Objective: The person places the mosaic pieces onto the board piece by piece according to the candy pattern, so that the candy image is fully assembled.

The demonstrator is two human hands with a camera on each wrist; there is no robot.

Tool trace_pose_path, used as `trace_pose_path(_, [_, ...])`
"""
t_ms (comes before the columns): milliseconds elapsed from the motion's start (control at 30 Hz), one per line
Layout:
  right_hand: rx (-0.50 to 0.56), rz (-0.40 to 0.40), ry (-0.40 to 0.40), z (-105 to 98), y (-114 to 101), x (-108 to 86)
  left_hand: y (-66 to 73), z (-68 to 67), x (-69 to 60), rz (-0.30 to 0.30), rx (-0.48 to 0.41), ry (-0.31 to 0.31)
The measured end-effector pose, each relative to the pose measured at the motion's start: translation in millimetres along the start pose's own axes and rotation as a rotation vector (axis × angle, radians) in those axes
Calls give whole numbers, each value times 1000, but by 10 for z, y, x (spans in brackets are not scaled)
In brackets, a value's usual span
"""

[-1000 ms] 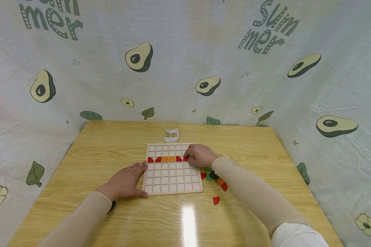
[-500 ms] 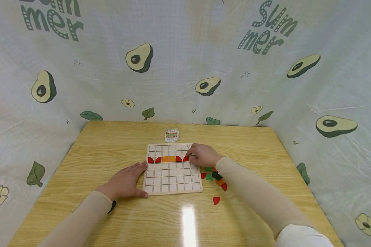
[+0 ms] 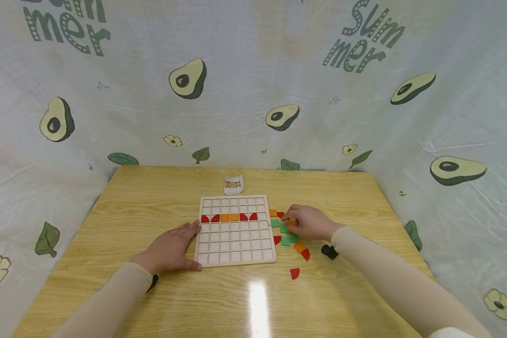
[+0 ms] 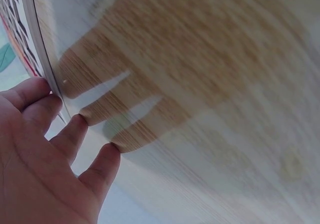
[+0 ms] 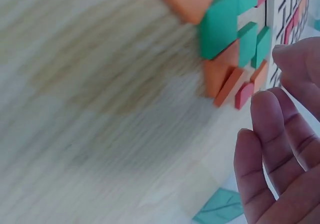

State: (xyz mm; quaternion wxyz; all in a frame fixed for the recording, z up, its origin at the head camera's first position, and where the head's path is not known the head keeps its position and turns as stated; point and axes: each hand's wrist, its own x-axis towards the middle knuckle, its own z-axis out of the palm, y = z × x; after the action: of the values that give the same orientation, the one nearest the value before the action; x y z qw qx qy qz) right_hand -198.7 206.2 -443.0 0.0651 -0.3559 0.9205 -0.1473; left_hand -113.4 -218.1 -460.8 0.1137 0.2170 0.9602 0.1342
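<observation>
A wooden grid board (image 3: 236,264) lies on the table. One of its rows carries red quarter-circle tiles (image 3: 243,217) at both ends and two orange square tiles (image 3: 230,217) in the middle. My left hand (image 3: 171,246) touches the board's left edge with fingers spread and fairly straight. To the right of the board, my right hand (image 3: 308,221) hovers at a cluster of loose tiles, its fingers loosely bent and no tile visible between them. Green square tiles (image 5: 219,25), orange tiles (image 5: 218,69) and a red tile (image 5: 244,95) lie just beyond its fingertips in the right wrist view.
A small card (image 3: 234,185) with a printed grid pattern lies behind the board. A lone red quarter-circle tile (image 3: 295,273) sits nearer the front. The wooden table (image 3: 152,192) meets a patterned cloth (image 3: 245,141) at the back and sides.
My right hand has left the red tile at the right end of the filled row and moved right, over the loose tiles. The left hand stays at the board's edge.
</observation>
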Motion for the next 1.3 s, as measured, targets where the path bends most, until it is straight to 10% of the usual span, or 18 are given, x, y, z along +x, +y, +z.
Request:
trace_pose_path(533, [-8, 73, 44, -51, 153, -346, 1, -32, -21, 4, -3, 13])
trace_pose_path(1300, [60, 35, -20, 144, 276, -72, -22, 26, 11, -4, -3, 1])
